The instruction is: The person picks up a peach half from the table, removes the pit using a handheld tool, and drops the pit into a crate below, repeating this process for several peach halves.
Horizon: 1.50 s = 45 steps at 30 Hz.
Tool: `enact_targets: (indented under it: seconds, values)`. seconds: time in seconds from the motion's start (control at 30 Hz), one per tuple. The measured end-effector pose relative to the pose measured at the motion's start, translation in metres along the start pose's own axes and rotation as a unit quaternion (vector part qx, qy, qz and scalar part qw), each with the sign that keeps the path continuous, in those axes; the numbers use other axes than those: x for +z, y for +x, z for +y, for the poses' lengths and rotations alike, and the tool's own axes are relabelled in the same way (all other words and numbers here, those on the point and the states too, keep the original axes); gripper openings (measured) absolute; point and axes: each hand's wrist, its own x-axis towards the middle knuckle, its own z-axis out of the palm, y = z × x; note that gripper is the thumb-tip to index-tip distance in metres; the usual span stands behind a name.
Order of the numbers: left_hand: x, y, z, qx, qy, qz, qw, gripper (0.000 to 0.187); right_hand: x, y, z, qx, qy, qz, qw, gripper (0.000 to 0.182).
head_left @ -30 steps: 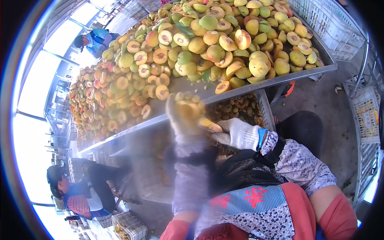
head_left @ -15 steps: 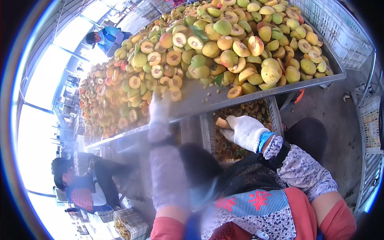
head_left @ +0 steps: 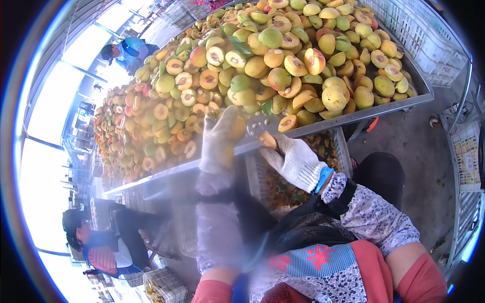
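My left hand (head_left: 218,139), in a whitish glove and partly hazy, is at the table's near edge. Its fingers curl against a yellow peach (head_left: 237,131), whose far side is hidden. Close by on the right, my right hand (head_left: 299,162) wears a white knit glove. It grips a wooden-handled tool (head_left: 269,141) with a small metal end pointing at the left hand. Halved peaches (head_left: 208,79), many with pits showing, lie heaped just beyond both hands. Below the right hand stands a crate (head_left: 344,151) holding small brownish-yellow pieces.
The metal table (head_left: 353,114) has a raised rim along its near side. White crates (head_left: 429,45) are stacked at the right. One person (head_left: 108,242) sits at the lower left, another person (head_left: 129,53) is beyond the heap. A crate (head_left: 166,285) stands on the floor.
My left hand has drawn back from the heap toward the right hand, with a peach now at its fingers. My right hand has risen from over the crate to the table edge with the tool.
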Motion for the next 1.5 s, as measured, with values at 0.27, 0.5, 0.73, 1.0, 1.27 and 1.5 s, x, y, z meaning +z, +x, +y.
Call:
enact_targets:
  seconds: [0.27, 0.5, 0.73, 1.0, 1.27, 1.5]
  values:
    - [0.024, -0.026, -0.052, 0.280, 0.290, 0.041, 0.914, 0.041, -0.007, 0.001, 0.001, 0.063, -0.110, -0.013, 0.992, 0.028]
    - [0.037, -0.037, -0.045, 0.089, -0.083, 0.024, 0.992, 0.048, 0.000, 0.002, -0.003, 0.118, -0.097, -0.078, 0.985, 0.035]
    - [0.033, -0.040, -0.044, 0.092, -0.136, 0.045, 0.985, 0.053, 0.017, -0.003, 0.002, 0.143, 0.097, -0.128, 0.977, 0.038]
    - [0.032, -0.039, -0.036, 0.111, 0.040, 0.062, 0.991, 0.054, 0.013, -0.010, 0.004, 0.213, 0.194, -0.230, 0.930, 0.042]
    - [0.019, -0.026, -0.036, 0.086, 0.034, -0.032, 0.995, 0.054, -0.003, -0.004, 0.003, 0.176, 0.090, -0.246, 0.949, 0.049]
    - [0.015, -0.027, -0.034, -0.011, -0.004, -0.105, 0.994, 0.052, -0.013, -0.006, -0.002, 0.292, 0.183, -0.357, 0.868, 0.054]
